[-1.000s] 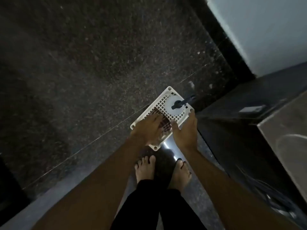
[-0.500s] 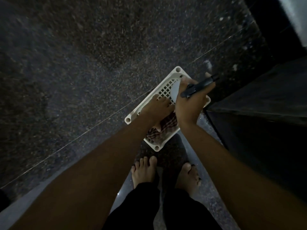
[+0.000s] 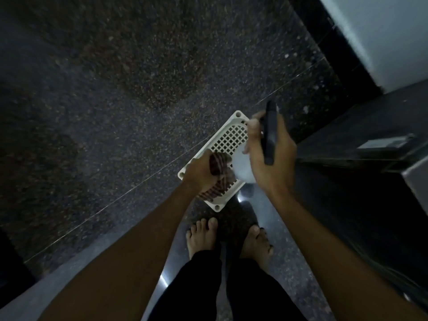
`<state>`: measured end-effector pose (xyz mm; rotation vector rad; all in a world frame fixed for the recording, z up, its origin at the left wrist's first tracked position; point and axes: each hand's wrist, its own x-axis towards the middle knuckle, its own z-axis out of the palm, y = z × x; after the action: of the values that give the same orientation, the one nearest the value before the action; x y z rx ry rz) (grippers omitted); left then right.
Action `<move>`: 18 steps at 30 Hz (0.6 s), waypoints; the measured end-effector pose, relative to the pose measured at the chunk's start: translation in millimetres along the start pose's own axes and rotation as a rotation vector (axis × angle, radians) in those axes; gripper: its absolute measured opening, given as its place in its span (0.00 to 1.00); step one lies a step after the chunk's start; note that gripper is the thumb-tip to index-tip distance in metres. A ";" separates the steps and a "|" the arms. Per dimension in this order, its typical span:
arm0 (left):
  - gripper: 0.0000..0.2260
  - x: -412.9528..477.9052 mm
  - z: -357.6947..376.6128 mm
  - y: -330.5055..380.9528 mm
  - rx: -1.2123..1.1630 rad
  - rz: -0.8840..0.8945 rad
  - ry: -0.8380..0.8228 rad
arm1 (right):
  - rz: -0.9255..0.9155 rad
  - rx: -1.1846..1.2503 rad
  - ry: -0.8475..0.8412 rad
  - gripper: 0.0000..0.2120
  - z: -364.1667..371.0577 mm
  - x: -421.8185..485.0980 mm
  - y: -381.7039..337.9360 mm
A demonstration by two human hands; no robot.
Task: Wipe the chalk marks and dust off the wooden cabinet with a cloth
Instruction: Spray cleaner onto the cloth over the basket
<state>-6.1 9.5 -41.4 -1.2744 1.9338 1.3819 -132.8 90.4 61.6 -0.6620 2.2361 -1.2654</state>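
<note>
A person is standing barefoot on a dark speckled floor [image 3: 139, 89], looking straight down. At about four o'clock from the feet, a dark cabinet [image 3: 347, 140] is filling the right side of the view, dimly lit; chalk marks on it cannot be made out. Directly ahead, at twelve o'clock from the toes, a white lattice basket [image 3: 231, 137] is sitting on the floor.

The left hand [image 3: 201, 174] is closing around a striped cloth [image 3: 218, 163], bunching it at the basket's near end. The cloth looks soft, light and limp, so gathering a fistful from the middle is likely the surest hold.

The right hand [image 3: 271, 156], at two o'clock from the left, is curling around a slim dark object [image 3: 269, 133], too dim to identify.
</note>
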 end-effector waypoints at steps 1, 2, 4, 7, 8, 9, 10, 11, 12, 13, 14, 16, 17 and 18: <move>0.25 -6.1 -10.6 4.9 -0.218 -0.008 0.048 | -0.003 -0.006 0.009 0.15 -11.4 -8.9 -9.0; 0.25 -17.4 -14.1 7.7 -0.449 -0.054 0.111 | 0.001 0.005 0.017 0.16 -23.6 -20.8 -21.2; 0.19 -37.3 -18.8 10.9 -0.813 -0.128 0.135 | 0.016 0.006 -0.023 0.14 -43.3 -42.7 -41.5; 0.17 -69.8 -23.5 29.7 -1.143 -0.171 0.084 | 0.109 0.028 -0.125 0.10 -63.5 -74.3 -65.4; 0.17 -78.8 -24.5 35.9 -1.225 -0.156 0.056 | 0.140 0.047 -0.150 0.11 -69.7 -84.3 -69.9; 0.17 -88.5 -25.9 44.0 -1.285 -0.149 0.025 | 0.155 0.043 -0.176 0.13 -75.2 -92.9 -73.8; 0.17 -97.5 -27.2 51.8 -1.338 -0.134 -0.003 | 0.149 0.014 -0.191 0.17 -80.0 -100.2 -76.9; 0.19 -106.5 -28.4 59.6 -1.377 -0.132 -0.025 | 0.140 -0.021 -0.202 0.19 -84.4 -105.4 -79.2; 0.21 -113.4 -28.4 65.5 -1.413 -0.119 -0.054 | 0.135 -0.039 -0.210 0.18 -87.4 -109.1 -81.0; 0.22 -119.5 -28.9 71.3 -1.453 -0.110 -0.085 | 0.139 -0.045 -0.226 0.17 -89.5 -112.0 -83.7; 0.22 -123.8 -28.9 75.9 -1.494 -0.091 -0.111 | 0.136 -0.060 -0.244 0.16 -90.6 -113.9 -86.1; 0.21 -130.3 -29.3 83.5 -1.533 -0.061 -0.144 | 0.094 -0.131 -0.251 0.14 -91.3 -116.1 -89.3; 0.22 -133.2 -30.1 87.5 -1.536 -0.046 -0.149 | 0.089 -0.161 -0.244 0.12 -91.3 -117.2 -90.2; 0.25 -135.0 -31.0 90.7 -1.533 -0.030 -0.157 | 0.099 -0.176 -0.242 0.11 -91.4 -117.9 -91.8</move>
<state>-15.4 45.7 119.9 -1.5422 0.4498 2.9414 -83.3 180.2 203.6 -0.7180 2.1640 -0.8970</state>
